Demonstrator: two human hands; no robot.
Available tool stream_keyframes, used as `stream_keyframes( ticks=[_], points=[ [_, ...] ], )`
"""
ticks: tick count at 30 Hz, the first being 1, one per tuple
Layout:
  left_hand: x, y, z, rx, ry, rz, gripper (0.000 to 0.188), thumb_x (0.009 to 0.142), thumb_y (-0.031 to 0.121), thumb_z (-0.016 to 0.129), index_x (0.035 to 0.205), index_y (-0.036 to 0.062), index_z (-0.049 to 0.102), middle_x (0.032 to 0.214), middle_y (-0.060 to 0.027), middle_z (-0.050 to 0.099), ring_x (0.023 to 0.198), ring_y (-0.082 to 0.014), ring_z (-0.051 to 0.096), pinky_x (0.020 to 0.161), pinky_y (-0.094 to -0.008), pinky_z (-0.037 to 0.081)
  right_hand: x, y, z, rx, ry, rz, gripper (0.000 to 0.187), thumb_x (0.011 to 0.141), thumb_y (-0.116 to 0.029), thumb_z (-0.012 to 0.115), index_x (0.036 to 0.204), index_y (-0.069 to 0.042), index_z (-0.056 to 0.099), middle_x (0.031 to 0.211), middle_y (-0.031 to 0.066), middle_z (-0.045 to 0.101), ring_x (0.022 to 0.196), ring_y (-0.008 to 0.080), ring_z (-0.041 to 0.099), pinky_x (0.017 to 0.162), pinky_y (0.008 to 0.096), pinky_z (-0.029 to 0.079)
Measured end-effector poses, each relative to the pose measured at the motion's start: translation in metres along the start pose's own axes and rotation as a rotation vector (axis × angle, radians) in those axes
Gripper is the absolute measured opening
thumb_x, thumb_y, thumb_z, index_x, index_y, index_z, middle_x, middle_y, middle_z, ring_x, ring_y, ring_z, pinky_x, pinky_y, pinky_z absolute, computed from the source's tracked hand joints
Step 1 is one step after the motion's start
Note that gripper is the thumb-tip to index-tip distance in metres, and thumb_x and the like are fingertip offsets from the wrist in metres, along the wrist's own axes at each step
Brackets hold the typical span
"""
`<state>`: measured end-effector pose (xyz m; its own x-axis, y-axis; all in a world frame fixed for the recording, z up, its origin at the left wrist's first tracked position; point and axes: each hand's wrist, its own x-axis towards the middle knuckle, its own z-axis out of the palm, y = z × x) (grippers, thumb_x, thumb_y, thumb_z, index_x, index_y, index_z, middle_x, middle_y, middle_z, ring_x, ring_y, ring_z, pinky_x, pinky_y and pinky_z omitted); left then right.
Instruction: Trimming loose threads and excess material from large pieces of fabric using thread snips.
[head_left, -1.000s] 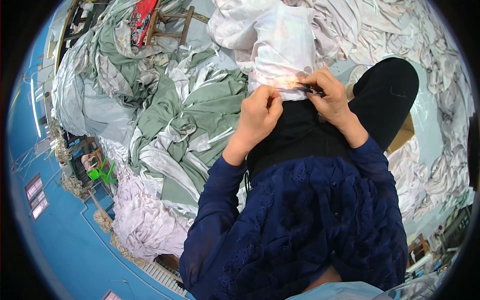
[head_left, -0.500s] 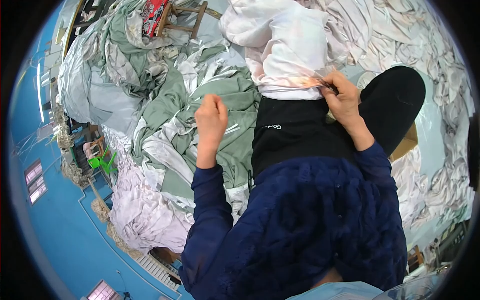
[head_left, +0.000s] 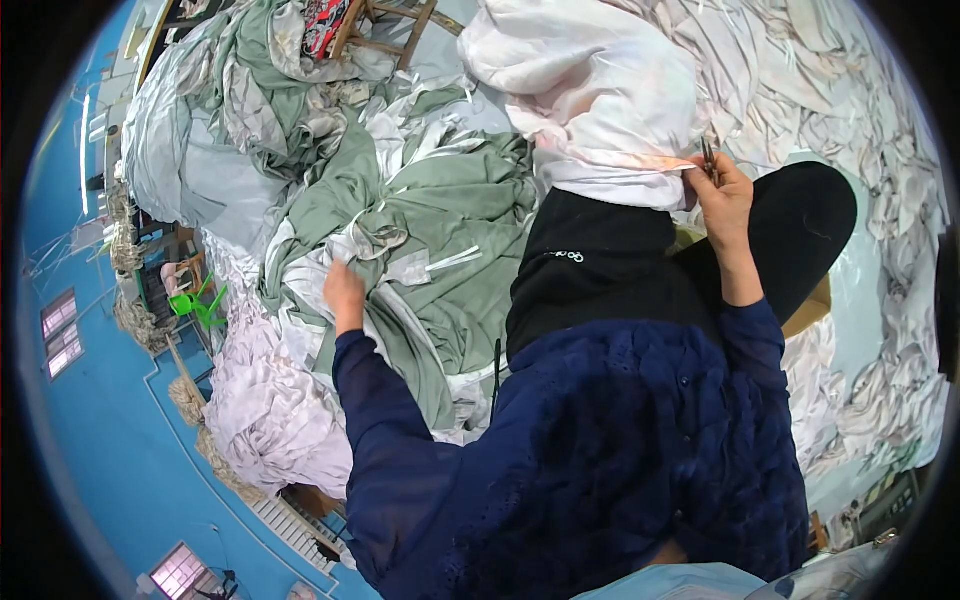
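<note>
White cloth with peach-orange patches point(head_left: 610, 110) lies over my black-clad leg, its hem drawn toward my right hand point(head_left: 727, 200). That hand is closed around dark metal thread snips point(head_left: 709, 158), their points upward. The hem's corner meets its fingertips. Out to the left, my left hand point(head_left: 345, 295) is closed over the heap of green and white cloth point(head_left: 440, 210). Whatever its fingers hold, if anything, is too small or hidden to make out. A few narrow white strips point(head_left: 455, 259) lie on the green cloth to the right of that hand.
Large heaps of pale cloth point(head_left: 870, 190) spread along the right, with more grey-green cloth point(head_left: 215, 130) at the far left. A wooden stool point(head_left: 402, 35) stands at the top. Beyond the left heaps are a green plastic chair point(head_left: 198, 303) and blue floor point(head_left: 110, 430).
My left hand has swung down and left, away from the white cloth. My right hand has shifted slightly right with the snips, whose points now show, and the hem stretches further right.
</note>
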<state>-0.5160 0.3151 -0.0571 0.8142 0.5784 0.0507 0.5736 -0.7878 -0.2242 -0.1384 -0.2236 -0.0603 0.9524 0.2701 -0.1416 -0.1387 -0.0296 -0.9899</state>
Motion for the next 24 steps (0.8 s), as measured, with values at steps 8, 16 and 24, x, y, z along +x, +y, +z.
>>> stream_keyframes(
  ticks=[8, 16, 24],
  points=[
    [0.029, 0.170, -0.074, -1.092, -0.168, -0.103, 0.007, 0.092, 0.009, 0.061, 0.089, 0.0024, 0.063, 0.068, -0.0025, 0.061, 0.054, -0.0065, 0.055, 0.050, -0.0231, 0.042, 0.005, 0.003, -0.007, 0.032, -0.022, 0.070, 0.006, 0.092, -0.004, 0.066, 0.093, 0.002, 0.066, 0.074, -0.0040, 0.059, 0.064, 0.0024, 0.050, 0.056, 0.0187, 0.039],
    [0.049, 0.398, -0.164, -1.047, -0.035, 0.342, 0.037, 0.066, 0.025, 0.085, 0.083, 0.0036, 0.060, 0.085, -0.0111, 0.060, 0.072, -0.0293, 0.061, 0.064, -0.0405, 0.049, 0.001, 0.002, 0.001, 0.049, -0.061, 0.057, 0.006, 0.092, -0.003, 0.066, 0.094, 0.002, 0.065, 0.075, -0.0029, 0.060, 0.065, 0.0036, 0.052, 0.058, 0.0192, 0.041],
    [0.057, 0.412, -0.160, -1.146, -0.225, 0.303, 0.022, 0.072, 0.014, 0.080, 0.078, 0.0025, 0.063, 0.075, -0.0099, 0.063, 0.064, -0.0241, 0.060, 0.060, -0.0376, 0.047, 0.003, 0.002, -0.003, 0.089, -0.058, 0.062, 0.008, 0.090, -0.006, 0.069, 0.093, 0.000, 0.066, 0.076, -0.0054, 0.061, 0.067, 0.0008, 0.050, 0.059, 0.0178, 0.039]
  ],
)
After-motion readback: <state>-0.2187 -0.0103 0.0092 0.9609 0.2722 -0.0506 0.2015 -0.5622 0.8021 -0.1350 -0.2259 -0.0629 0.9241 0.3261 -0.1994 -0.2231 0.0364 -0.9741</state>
